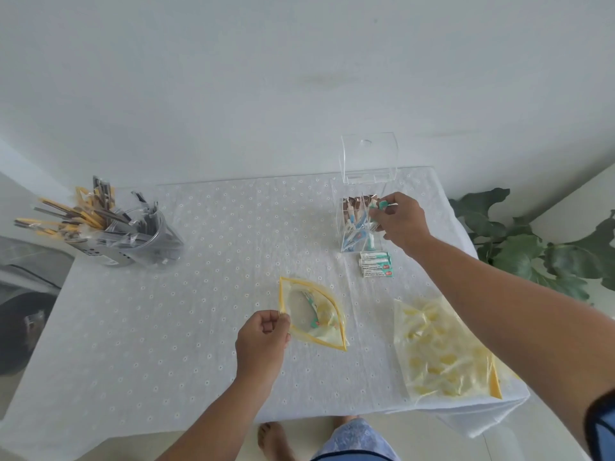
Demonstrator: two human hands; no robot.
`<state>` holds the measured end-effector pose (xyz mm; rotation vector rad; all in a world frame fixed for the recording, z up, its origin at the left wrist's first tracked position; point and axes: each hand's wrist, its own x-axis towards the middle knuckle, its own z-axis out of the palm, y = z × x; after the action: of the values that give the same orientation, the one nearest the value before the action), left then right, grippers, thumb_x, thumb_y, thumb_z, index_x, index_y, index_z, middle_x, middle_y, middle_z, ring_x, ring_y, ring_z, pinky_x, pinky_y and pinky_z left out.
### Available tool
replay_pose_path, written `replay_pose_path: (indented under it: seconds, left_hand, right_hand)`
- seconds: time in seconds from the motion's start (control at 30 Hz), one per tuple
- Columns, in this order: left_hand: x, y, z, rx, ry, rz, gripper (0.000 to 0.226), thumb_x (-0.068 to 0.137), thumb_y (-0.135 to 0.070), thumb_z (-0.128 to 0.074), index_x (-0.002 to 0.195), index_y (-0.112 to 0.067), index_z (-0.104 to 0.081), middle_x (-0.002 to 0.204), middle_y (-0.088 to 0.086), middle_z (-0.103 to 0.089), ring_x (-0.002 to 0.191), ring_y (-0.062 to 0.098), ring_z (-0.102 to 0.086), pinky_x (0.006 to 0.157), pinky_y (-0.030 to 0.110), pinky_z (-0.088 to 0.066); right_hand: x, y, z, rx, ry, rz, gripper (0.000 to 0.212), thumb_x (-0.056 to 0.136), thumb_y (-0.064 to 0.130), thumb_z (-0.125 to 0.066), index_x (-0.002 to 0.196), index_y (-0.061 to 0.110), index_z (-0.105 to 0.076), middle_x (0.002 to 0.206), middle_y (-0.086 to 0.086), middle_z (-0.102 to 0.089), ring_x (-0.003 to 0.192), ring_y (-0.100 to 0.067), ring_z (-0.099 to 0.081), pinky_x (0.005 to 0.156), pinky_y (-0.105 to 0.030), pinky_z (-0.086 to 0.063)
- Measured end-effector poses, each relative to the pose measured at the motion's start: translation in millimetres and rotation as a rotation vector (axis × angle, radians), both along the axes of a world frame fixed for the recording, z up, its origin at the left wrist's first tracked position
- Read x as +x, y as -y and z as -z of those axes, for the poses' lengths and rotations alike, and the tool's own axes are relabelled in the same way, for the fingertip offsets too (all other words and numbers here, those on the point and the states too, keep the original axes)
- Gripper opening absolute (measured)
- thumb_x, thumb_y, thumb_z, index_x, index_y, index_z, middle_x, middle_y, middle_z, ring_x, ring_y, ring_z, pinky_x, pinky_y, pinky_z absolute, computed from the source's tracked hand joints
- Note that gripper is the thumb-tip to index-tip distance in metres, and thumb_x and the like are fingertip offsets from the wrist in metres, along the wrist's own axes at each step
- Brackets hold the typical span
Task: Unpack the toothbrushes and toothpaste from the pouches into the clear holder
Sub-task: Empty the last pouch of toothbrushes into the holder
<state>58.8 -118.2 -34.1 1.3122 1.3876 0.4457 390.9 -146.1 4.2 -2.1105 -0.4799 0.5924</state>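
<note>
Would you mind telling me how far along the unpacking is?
Roughly midway. Done: several toothbrushes stand in the clear holder. In hand: the right hand lowers a packet into it, while the left hand holds open a yellow-edged pouch with items inside. Left: those, plus toothpaste boxes beside the holder.

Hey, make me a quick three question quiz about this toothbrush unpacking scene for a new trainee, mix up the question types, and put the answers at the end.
1. True or false: the lid of the clear holder is closed.
2. Multiple choice: What is the left hand doing?
A. Pinching the edge of the yellow-trimmed pouch
B. Reaching into the grey caddy
C. Lifting the toothpaste boxes
3. Fill in: the right hand holds a packet at the top of the clear ______.

Key:
1. False; the lid stands open.
2. A
3. holder
</note>
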Motion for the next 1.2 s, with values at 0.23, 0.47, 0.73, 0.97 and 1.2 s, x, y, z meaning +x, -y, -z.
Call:
replay_pose_path:
  seconds: [0.23, 0.47, 0.73, 0.97, 1.2]
  left_hand:
    - [2, -2, 1, -0.008, -0.006, -0.017, 0.008, 0.092, -0.022, -0.073, 0.091, -0.015, -0.07, 0.07, 0.005, -0.07, 0.056, 0.007, -0.062, 0.055, 0.019, -0.047]
    - [8, -3, 2, -0.021, 0.0, -0.006, 0.007, 0.093, -0.022, -0.072, 0.092, -0.015, -0.07, 0.071, 0.006, -0.07, 0.055, 0.006, -0.061, 0.049, 0.013, -0.044]
    - [11, -5, 0, -0.014, 0.008, 0.0, 0.008, 0.093, -0.022, -0.072, 0.093, -0.014, -0.07, 0.075, 0.007, -0.072, 0.059, 0.008, -0.064, 0.05, 0.013, -0.046]
    - [7, -4, 0, -0.022, 0.019, -0.025, 0.007, 0.093, -0.02, -0.072, 0.093, -0.013, -0.07, 0.076, 0.008, -0.072, 0.06, 0.01, -0.065, 0.052, 0.014, -0.048]
    - [6, -3, -1, -0.011, 0.021, -0.024, 0.008, 0.093, -0.02, -0.072, 0.093, -0.013, -0.07, 0.077, 0.009, -0.072, 0.06, 0.01, -0.064, 0.05, 0.012, -0.047]
  right_hand:
    - [7, 8, 3, -0.003, -0.185, 0.046, 0.016, 0.091, 0.018, -0.079, 0.096, 0.007, -0.069, 0.082, -0.014, -0.072, 0.056, -0.02, -0.064, 0.053, -0.029, -0.055]
    - [17, 5, -3, -0.081, -0.355, 0.056, 0.024, 0.096, 0.019, -0.075, 0.098, -0.005, -0.073, 0.087, -0.025, -0.075, 0.055, -0.02, -0.065, 0.047, -0.024, -0.053]
    - [25, -6, -15, -0.234, -0.263, 0.022, 0.034, 0.104, 0.031, -0.06, 0.105, -0.002, -0.067, 0.074, -0.018, -0.077, 0.072, -0.031, -0.079, 0.044, -0.025, -0.051]
    - [30, -7, -17, -0.279, -0.292, 0.046, 0.029, 0.107, 0.025, -0.05, 0.113, -0.002, -0.061, 0.075, -0.017, -0.078, 0.056, -0.024, -0.069, 0.041, -0.021, -0.041]
    - [20, -10, -29, -0.322, -0.019, -0.116, 0.033, 0.106, 0.035, -0.055, 0.1, 0.004, -0.065, 0.068, -0.013, -0.076, 0.056, -0.022, -0.076, 0.036, -0.018, -0.045]
